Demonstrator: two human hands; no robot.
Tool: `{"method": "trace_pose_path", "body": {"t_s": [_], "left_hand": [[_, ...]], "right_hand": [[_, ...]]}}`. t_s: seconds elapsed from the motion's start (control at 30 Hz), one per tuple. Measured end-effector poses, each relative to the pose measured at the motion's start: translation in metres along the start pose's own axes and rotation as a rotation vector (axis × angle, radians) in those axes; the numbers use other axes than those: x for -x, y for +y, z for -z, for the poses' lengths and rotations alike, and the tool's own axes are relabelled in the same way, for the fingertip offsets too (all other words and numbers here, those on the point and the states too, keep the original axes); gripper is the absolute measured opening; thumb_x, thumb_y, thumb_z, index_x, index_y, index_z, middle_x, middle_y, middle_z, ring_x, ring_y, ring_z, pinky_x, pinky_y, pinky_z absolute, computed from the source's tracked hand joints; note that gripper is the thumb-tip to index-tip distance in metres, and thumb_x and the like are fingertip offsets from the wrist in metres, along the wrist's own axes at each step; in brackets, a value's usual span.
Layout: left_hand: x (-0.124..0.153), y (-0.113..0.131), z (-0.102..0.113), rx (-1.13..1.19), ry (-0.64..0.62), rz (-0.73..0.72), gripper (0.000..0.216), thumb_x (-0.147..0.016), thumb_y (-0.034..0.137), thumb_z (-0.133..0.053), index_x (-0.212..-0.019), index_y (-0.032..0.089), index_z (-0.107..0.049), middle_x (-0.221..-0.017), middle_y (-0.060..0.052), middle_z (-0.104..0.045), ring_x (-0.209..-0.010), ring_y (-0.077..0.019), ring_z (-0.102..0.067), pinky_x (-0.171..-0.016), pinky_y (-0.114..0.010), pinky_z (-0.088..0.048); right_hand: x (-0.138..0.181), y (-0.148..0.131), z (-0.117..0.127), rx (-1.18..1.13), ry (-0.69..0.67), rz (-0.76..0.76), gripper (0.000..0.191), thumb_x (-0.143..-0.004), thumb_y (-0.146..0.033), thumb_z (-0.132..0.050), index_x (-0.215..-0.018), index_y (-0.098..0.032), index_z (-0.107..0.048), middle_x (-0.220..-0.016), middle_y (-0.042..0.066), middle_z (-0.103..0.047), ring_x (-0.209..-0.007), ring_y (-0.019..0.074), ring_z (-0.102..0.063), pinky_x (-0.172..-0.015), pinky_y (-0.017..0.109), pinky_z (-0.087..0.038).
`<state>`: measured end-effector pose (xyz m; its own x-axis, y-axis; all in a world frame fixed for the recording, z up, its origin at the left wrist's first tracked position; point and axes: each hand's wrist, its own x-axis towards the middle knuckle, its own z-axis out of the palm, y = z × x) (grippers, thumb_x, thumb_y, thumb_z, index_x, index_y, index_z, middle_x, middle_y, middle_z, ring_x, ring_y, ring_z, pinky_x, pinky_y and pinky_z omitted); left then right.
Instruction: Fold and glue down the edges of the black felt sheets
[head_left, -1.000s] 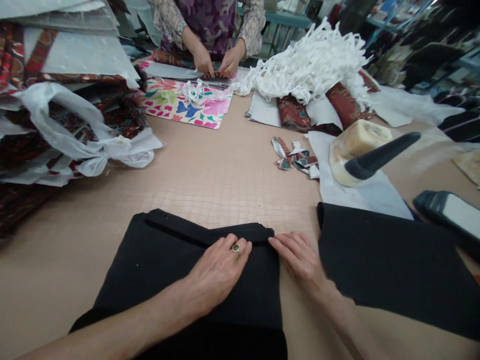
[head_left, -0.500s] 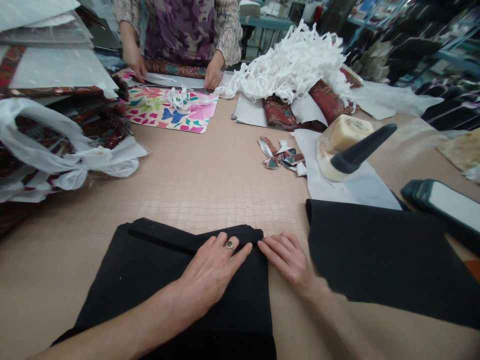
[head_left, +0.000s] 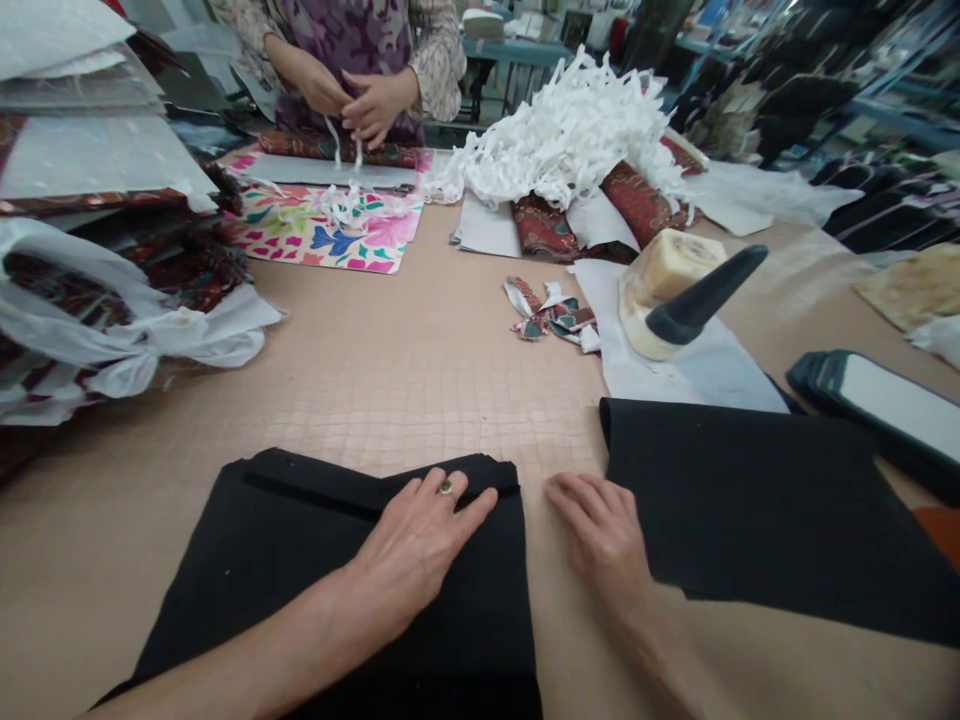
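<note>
A piece of black fabric (head_left: 247, 580) lies in front of me, with a narrow fold along its far edge. My left hand (head_left: 416, 535) rests on it, fingers stretched over the fold near the right corner, a ring on one finger. Just right of that corner, apart from the fabric, is my right hand (head_left: 604, 525); its fingers are loosely bent and nothing shows in them. A second black piece (head_left: 765, 500), with a rolled left edge, lies close beyond my right hand.
A cream block with a dark handle (head_left: 671, 290) stands on white sheets beside fabric scraps (head_left: 555, 312). White strips (head_left: 562, 130) are heaped behind. Tied bundles (head_left: 97, 300) rise at left. A co-worker's hands (head_left: 360, 100) hold white strips over a floral board (head_left: 360, 245). A dark flat object (head_left: 892, 410) lies right.
My right hand has come away from the fabric's corner and moved right. My left hand stays on the fold. The co-worker's hands have risen and come together with white strips.
</note>
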<state>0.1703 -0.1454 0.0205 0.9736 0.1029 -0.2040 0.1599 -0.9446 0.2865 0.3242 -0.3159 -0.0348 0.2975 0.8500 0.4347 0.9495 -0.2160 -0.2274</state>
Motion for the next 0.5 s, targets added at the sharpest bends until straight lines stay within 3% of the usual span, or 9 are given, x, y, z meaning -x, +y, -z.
{"method": "trace_pose_path", "body": {"t_s": [0.07,0.13,0.3,0.4,0.5], "left_hand": [[0.001,-0.005,-0.004,0.113,0.099,0.043,0.035,-0.080,0.006,-0.042,-0.113,0.017,-0.049,-0.101,-0.008,-0.051,-0.089,-0.0214,-0.049,-0.079,-0.036,-0.044],[0.001,-0.009,-0.008,0.208,0.165,0.094,0.019,-0.083,0.009,-0.044,-0.098,0.017,-0.051,-0.093,-0.006,-0.050,-0.085,-0.0201,-0.047,-0.077,-0.035,-0.043],[0.003,-0.005,-0.006,0.308,0.222,0.085,0.013,-0.078,0.005,-0.052,-0.081,0.018,-0.049,-0.086,-0.002,-0.051,-0.082,-0.0185,-0.046,-0.073,-0.031,-0.039],[0.011,-0.010,0.008,0.295,0.167,-0.002,0.008,-0.084,0.009,-0.050,-0.086,0.017,-0.050,-0.087,-0.001,-0.056,-0.079,-0.0164,-0.050,-0.072,-0.028,-0.038],[0.043,-0.031,0.037,0.203,-0.006,-0.119,0.004,-0.088,0.018,-0.050,-0.090,0.017,-0.053,-0.082,-0.001,-0.060,-0.073,-0.0154,-0.055,-0.068,-0.026,-0.038]], "right_hand": [[-0.002,0.000,0.006,-0.055,0.072,-0.107,0.036,-0.082,-0.001,-0.035,-0.101,-0.018,-0.060,-0.096,0.008,-0.064,-0.091,0.0211,-0.053,-0.075,0.038,-0.040],[-0.011,-0.006,0.011,-0.164,0.073,-0.121,0.036,-0.083,-0.001,-0.036,-0.107,-0.019,-0.057,-0.098,0.007,-0.063,-0.093,0.0194,-0.053,-0.078,0.037,-0.040],[-0.045,-0.036,0.014,-0.355,-0.150,0.030,0.023,-0.086,-0.017,-0.049,-0.108,-0.020,-0.056,-0.099,0.005,-0.063,-0.099,0.0208,-0.052,-0.082,0.038,-0.039],[-0.049,-0.043,0.024,-0.377,-0.202,0.081,0.011,-0.085,-0.024,-0.054,-0.093,-0.022,-0.061,-0.083,0.002,-0.064,-0.085,0.0189,-0.056,-0.077,0.037,-0.040],[-0.036,-0.046,0.049,-0.359,-0.215,0.095,0.012,-0.084,-0.022,-0.054,-0.093,-0.024,-0.062,-0.080,0.002,-0.063,-0.079,0.0170,-0.058,-0.075,0.035,-0.043]]}}
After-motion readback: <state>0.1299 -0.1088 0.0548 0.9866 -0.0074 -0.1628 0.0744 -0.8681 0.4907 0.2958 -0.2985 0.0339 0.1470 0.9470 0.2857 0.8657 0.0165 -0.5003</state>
